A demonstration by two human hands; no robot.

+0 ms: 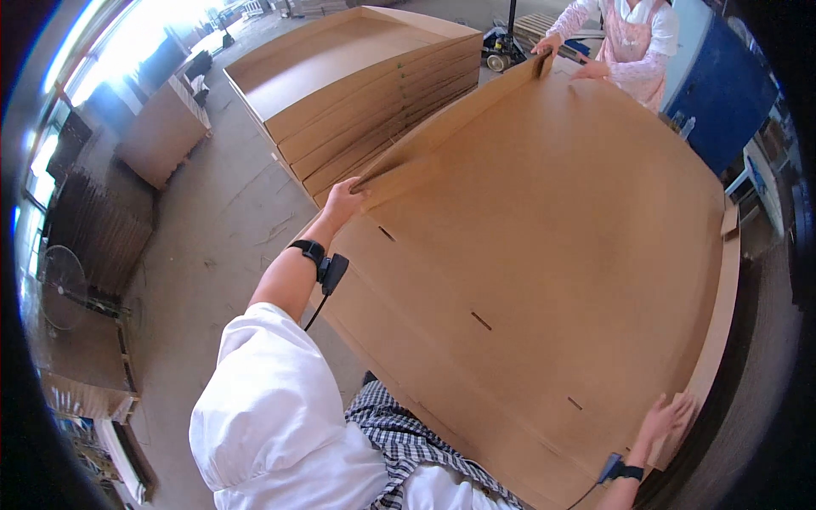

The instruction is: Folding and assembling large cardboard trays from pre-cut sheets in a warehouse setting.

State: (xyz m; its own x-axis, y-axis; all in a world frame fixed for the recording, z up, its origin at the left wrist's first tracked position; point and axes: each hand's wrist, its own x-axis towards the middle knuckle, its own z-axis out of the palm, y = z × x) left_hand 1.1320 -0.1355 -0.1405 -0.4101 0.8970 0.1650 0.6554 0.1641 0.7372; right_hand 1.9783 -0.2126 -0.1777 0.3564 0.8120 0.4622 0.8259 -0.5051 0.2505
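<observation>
A large brown cardboard sheet lies in front of me, with short slots cut along its near side. Its far-left edge is folded up into a long flap. My left hand is closed on the near corner of that flap. At the near right, my right hand rests with fingers stretched out against the right-hand flap, which stands partly raised. Across the sheet, a co-worker's hand holds the far end of the left flap. The co-worker's other hand lies on the sheet.
A stack of shallow cardboard trays stands just left of the sheet. Piled cardboard and a fan are at the far left. Behind are a pallet jack and a blue panel. Concrete floor lies between.
</observation>
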